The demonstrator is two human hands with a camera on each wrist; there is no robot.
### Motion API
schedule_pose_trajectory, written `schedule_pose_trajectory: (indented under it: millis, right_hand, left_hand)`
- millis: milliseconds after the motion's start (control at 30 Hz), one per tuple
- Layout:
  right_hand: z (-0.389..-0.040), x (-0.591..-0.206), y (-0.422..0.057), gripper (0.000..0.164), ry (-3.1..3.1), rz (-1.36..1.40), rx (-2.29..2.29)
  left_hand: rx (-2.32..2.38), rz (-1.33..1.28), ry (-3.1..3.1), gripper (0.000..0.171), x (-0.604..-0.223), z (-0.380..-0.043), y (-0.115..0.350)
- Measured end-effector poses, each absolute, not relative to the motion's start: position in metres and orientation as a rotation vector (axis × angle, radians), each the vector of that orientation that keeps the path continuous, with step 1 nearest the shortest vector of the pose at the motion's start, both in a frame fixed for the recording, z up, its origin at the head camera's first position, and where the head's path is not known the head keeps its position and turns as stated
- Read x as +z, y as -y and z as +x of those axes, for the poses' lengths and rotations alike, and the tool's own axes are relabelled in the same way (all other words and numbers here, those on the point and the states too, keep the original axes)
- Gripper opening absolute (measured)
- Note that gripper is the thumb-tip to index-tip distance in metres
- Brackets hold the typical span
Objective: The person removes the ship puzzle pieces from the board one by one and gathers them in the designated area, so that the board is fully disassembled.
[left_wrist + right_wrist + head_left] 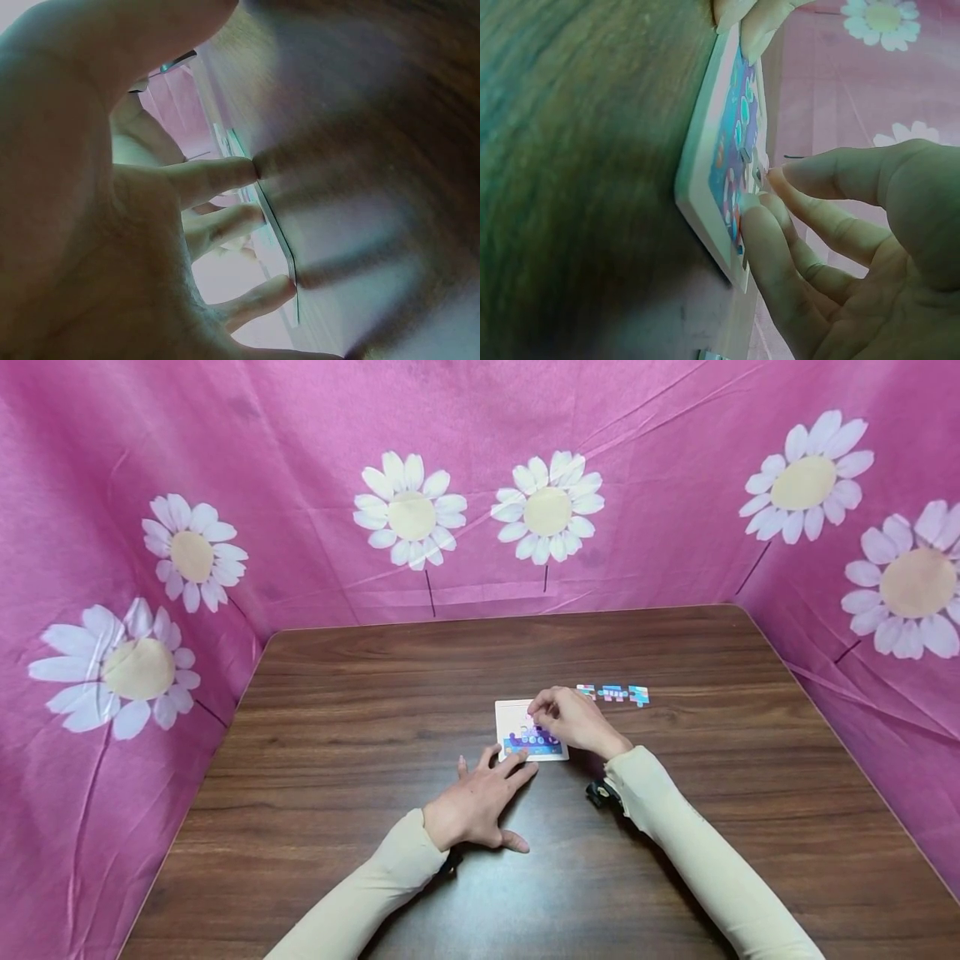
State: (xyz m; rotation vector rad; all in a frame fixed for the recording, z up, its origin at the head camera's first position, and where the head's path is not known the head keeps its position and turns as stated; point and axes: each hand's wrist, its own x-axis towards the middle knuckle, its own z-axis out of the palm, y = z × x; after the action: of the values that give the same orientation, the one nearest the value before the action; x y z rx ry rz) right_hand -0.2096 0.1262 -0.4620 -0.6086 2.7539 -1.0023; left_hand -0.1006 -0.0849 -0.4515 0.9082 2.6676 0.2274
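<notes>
A small white-framed jigsaw puzzle [555, 757] lies on the table, its lower part showing a blue and purple picture. My left hand [476, 802] is spread flat, with fingertips on the frame's near left edge and the thumb out to the side. Over the puzzle's upper right, my right hand [573, 718] pinches a small puzzle piece [760, 166] between thumb and index finger. Its other fingers bend down onto the picture in the right wrist view. Part of the puzzle's right side is hidden by this hand.
Several loose puzzle pieces [613, 693] lie in a row just beyond the right hand. Brown wood-grain table [360, 710] surrounds the puzzle. A pink curtain [480, 410] with daisies stands along the back and both sides.
</notes>
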Motion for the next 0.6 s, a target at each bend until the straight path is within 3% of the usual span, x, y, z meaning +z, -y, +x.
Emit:
schedule_pose_trajectory:
  millis: [367, 600]
  right_hand:
    - [-0.2091, -0.46, -0.1261, 0.006, -2.68, -0.661, -1.13]
    - [-0.2073, -0.461, -0.1248, 0.013, -2.645, -0.691, -1.172]
  left_hand:
    - [0.217, 0.905, -2.659, 0.111, -0.4521, -0.1013, 0.0855]
    - [0.205, 0.916, -2.674, 0.11, -0.4521, -0.1002, 0.0856]
